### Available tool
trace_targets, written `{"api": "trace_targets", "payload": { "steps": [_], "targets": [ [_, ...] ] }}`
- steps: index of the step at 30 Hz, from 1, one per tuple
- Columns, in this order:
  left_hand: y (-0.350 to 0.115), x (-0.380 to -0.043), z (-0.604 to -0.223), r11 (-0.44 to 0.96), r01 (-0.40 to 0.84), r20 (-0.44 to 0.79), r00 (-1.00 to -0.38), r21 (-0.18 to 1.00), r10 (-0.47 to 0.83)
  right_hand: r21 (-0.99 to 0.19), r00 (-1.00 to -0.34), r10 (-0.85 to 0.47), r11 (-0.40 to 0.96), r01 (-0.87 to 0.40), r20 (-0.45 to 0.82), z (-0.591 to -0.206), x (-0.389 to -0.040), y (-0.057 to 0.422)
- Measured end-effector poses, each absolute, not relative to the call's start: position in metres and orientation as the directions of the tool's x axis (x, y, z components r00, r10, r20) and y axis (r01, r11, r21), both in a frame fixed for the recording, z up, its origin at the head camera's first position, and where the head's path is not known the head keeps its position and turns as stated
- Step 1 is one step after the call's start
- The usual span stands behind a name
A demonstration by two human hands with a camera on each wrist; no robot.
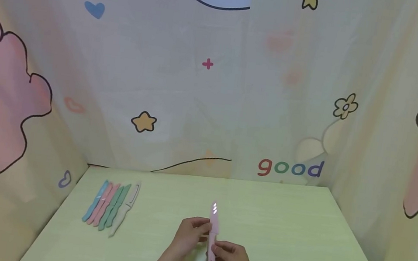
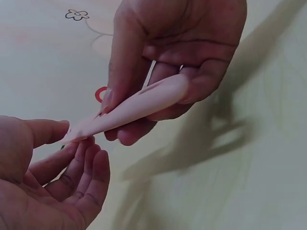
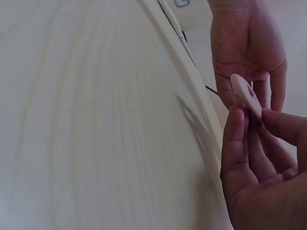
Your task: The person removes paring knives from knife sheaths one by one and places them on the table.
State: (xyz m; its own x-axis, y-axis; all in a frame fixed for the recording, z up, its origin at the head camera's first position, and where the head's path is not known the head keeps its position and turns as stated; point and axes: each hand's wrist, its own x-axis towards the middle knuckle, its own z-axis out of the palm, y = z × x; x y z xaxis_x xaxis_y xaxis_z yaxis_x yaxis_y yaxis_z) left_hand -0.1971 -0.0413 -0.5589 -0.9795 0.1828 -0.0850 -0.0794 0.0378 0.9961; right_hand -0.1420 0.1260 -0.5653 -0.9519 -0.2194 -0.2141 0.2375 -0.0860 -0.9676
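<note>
A pale pink knife (image 1: 211, 254) is held up between both hands over the table, its blade end pointing away and its handle, with a slot near the butt, toward me. My left hand (image 1: 189, 236) pinches it from the left near where blade and handle meet. From the right, my right hand (image 1: 234, 259) grips the handle between thumb and fingers. Seen in the left wrist view, the handle (image 2: 144, 103) slants up into the right hand. Whether a sheath covers the blade I cannot tell; bright glints lie on its far end.
On the table's left side lie several knives in a slanted row: a blue one (image 1: 95, 203), two pink ones (image 1: 107, 205), two green ones (image 1: 114, 208) and a white one (image 1: 121, 216). A printed curtain (image 1: 197, 102) hangs behind the light table (image 1: 290, 234) and along its sides.
</note>
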Motion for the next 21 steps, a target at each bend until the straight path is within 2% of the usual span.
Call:
{"api": "trace_targets", "payload": {
  "steps": [6, 21],
  "targets": [
    [-0.041, -0.197, -0.555, 0.036, -0.083, -0.089, -0.974, 0.996, 0.206, -0.965, -0.948, -0.232, -0.089, 0.245, -0.219, -0.571, -0.128, 0.126],
    [-0.038, -0.206, -0.544, -0.01, -0.138, -0.133, -0.969, 0.99, 0.207, -0.971, -0.953, -0.202, -0.033, 0.237, -0.225, -0.565, -0.131, 0.124]
  ]
}}
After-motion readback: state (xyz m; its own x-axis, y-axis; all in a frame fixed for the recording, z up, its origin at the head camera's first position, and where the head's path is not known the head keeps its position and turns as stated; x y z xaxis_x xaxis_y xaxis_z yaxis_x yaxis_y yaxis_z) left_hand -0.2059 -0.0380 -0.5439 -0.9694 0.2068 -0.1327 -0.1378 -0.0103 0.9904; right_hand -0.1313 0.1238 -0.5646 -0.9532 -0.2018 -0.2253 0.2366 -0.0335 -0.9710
